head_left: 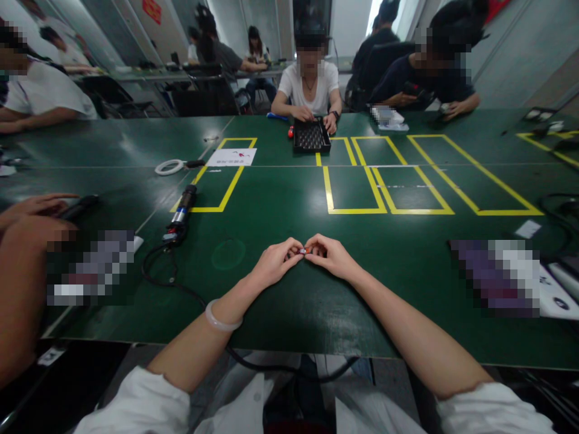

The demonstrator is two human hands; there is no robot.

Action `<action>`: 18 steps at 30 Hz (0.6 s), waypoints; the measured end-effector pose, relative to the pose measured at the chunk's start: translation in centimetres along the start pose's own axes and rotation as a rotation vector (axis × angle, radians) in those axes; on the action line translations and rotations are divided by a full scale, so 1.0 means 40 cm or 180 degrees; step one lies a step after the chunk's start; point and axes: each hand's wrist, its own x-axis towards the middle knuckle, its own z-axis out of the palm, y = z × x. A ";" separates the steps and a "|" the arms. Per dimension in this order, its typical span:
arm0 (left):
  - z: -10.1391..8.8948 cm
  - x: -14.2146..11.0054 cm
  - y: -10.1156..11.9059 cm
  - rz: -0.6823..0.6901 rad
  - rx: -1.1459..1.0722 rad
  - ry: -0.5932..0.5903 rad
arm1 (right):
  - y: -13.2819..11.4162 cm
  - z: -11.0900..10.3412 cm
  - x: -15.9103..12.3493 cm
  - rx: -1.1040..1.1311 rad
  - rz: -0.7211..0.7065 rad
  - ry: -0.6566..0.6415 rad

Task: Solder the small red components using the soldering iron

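Note:
Both hands meet over the near middle of the green table (280, 307). Between the fingertips is a small part (303, 251) with silver and orange-red on it, too small for me to name its kind. My left hand (277, 260) pinches it from the left side. From the right, my right hand (332, 256) pinches it too, thumb and forefinger closed. The fingers cover much of the part. A pale bangle (222, 318) sits on my left wrist.
A powered screwdriver-like tool (183, 211) with a black cable lies left of my hands. Yellow tape frames (357, 211) mark the table. Opposite, a person works at a black tray (312, 147). Another person's arm (27, 259) reaches in at left.

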 end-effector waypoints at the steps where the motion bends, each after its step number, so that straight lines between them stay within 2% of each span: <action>1: 0.001 0.000 -0.001 -0.0008 0.0003 -0.0029 | -0.001 0.000 0.000 -0.0047 -0.0017 0.0006; 5: -0.018 0.002 0.000 -0.0040 -0.0021 -0.0115 | -0.001 -0.005 0.000 -0.0136 -0.0029 0.0071; 8: -0.072 -0.003 -0.019 -0.0165 0.0113 0.0097 | 0.000 -0.009 0.001 -0.0154 0.0083 0.0134; 12: -0.193 -0.040 -0.103 -0.0669 0.0949 0.0727 | -0.002 -0.009 0.002 -0.0111 0.0157 0.0119; 15: -0.291 -0.093 -0.183 -0.1322 0.1898 0.1331 | -0.003 -0.008 0.002 -0.0078 0.0166 0.0100; 18: -0.368 -0.155 -0.242 -0.2056 0.2411 0.1876 | -0.004 -0.007 0.002 -0.0026 0.0204 0.0083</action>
